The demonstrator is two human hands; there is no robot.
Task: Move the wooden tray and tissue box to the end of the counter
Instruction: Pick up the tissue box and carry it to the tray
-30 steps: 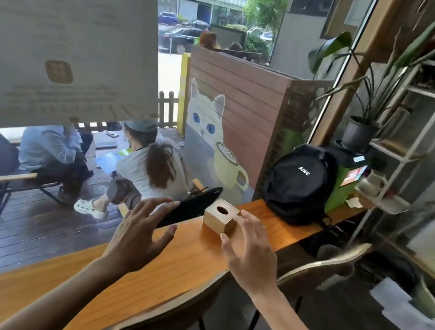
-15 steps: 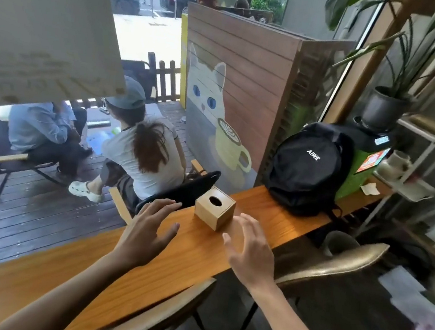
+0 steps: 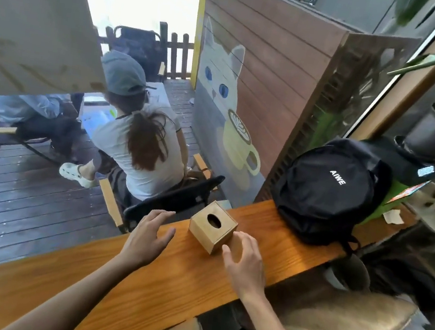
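A small cube-shaped light wooden tissue box [image 3: 213,226] with an oval hole in its top stands on the long orange-brown wooden counter [image 3: 172,276], between the two hands and a little beyond them. The left hand [image 3: 148,236] is spread flat, palm down, over the counter just left of the box; its fingers [image 3: 160,217] reach toward the far edge and do not touch the box. The right hand [image 3: 243,263] is open with curled fingers at the box's near right corner; its thumb sits at the lower edge of the box, touching or nearly so, and whether it presses on the wood I cannot tell. Neither hand closes around anything.

Beyond the right hand, further along the counter, a black fabric backpack [image 3: 327,191] with white lettering rests against a green box [image 3: 397,190], well apart from the tissue box. Near the right forearm, below the counter's edge, is a rounded tan stool seat [image 3: 342,319]. Past the left hand, through the window, a person in a grey cap and white shirt [image 3: 141,140] sits with their back turned on a dark wooden deck [image 3: 23,207], beside a brown slatted panel painted with a white cat and a cup [image 3: 249,91]. No wooden tray can be picked out.
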